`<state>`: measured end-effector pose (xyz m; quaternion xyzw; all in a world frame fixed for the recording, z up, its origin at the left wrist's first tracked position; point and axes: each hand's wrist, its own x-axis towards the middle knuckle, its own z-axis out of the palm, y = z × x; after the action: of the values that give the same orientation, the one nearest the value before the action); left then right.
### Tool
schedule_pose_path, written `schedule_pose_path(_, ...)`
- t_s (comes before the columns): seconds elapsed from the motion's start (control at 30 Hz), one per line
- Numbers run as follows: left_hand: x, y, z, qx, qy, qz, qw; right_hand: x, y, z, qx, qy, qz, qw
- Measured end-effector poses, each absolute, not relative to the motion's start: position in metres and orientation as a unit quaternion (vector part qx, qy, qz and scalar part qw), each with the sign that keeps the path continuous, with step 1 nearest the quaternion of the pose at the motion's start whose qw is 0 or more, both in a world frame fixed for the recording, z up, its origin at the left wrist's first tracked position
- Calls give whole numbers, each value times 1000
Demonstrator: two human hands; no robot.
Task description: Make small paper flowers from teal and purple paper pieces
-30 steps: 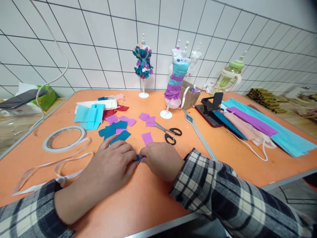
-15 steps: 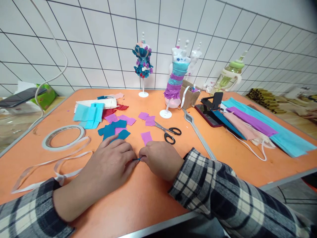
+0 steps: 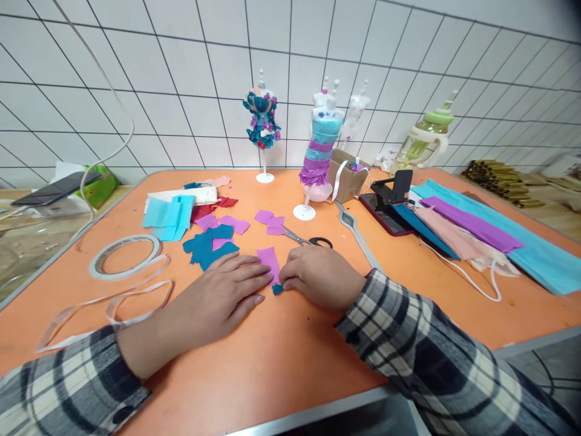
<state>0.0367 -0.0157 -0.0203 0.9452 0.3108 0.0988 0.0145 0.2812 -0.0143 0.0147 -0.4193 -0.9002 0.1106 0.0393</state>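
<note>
At table's near edge, right fingers (image 3: 282, 282) pinching crumpled teal scrap (image 3: 276, 289).

A white tiled wall (image 3: 181, 60) with dark grout lines stands behind an orange table (image 3: 227, 375) edged in grey. At the far right of the tabletop is a clear bottle (image 3: 422, 142) with a pale green lid, a straw and a white handle. Nearer lies a phone (image 3: 379, 212) in a dark red case, beside a small black stand (image 3: 402, 184). Beyond the table's left side, a dark flat device (image 3: 54, 191) rests near a bright green packet (image 3: 102, 188), and a white cable (image 3: 129, 115) (loosely curved) hangs down. Brownish-gold strips (image 3: 497, 181) are piled beyond the right side.
</note>
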Motion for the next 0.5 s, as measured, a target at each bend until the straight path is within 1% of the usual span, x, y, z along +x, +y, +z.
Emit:
schedule_pose_path(0.13,32,-20,-17,948,295,119,-8,270,-16,9,-403,-908,112,21)
schedule_pose_path(0.33,34,-21,-6,923,296,243,-38,267,-15,0,-392,-914,101,24)
schedule_pose_path(0.5,41,-17,-12,935,301,187,2,261,-25,-1,-393,-914,91,42)
